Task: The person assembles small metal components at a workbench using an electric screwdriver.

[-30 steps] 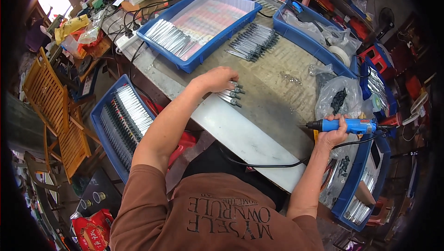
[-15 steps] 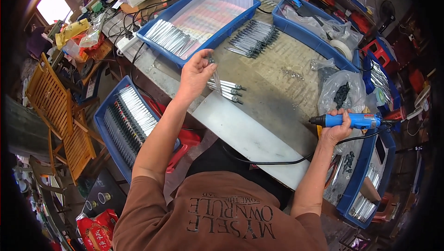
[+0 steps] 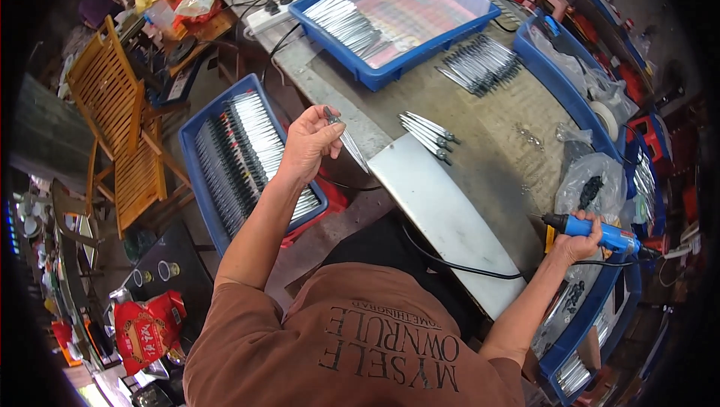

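Note:
My left hand is closed in a pinch on a thin silver metal rod with a dark end. It hangs over the gap between the table edge and a blue bin packed with rows of similar rods. At the right, my right hand wraps round a blue electric screwdriver, whose black nose points left. A white board lies along the table's near edge. Just beyond it rests a small bunch of silver rods with dark ends.
A blue tray holding silver rods stands at the back of the table. Beside it lies a row of rods. A clear plastic bag is near the screwdriver, whose black cable crosses the board. A wooden folding chair stands left.
My left hand has moved from beside the tray toward the bin at the left, still pinching the rod. The view has swung left. My right hand still holds the screwdriver.

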Tool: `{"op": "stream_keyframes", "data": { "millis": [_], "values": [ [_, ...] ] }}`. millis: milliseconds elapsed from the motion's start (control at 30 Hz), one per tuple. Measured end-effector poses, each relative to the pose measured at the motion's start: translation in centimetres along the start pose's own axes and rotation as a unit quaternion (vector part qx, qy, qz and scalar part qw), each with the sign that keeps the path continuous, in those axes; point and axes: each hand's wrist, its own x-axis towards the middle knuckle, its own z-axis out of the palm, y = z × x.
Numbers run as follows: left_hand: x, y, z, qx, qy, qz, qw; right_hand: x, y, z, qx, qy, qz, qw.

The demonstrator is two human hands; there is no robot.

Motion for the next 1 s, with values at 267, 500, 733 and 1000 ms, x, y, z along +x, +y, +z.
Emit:
{"op": "stream_keyframes", "data": {
  "millis": [267,500,733,1000],
  "values": [
    [-1.7,0.1,-3.4,-0.028,0.039,0.003,0.999,0.9,0.3,-1.0,-0.018,-0.014,-0.007,1.0],
    [-2.8,0.4,-6.6,-0.009,0.083,0.002,0.996,0.9,0.5,-1.1,-0.018,-0.017,-0.002,1.0],
    [-3.0,1.0,-14.3,0.064,0.209,0.003,0.976,0.9,0.4,-1.0,-0.023,-0.011,-0.005,1.0],
    [-1.5,-1.9,-20.9,0.007,0.307,0.01,0.952,1.4,0.5,-1.7,-0.026,-0.024,-0.002,0.999]
  ]
}}
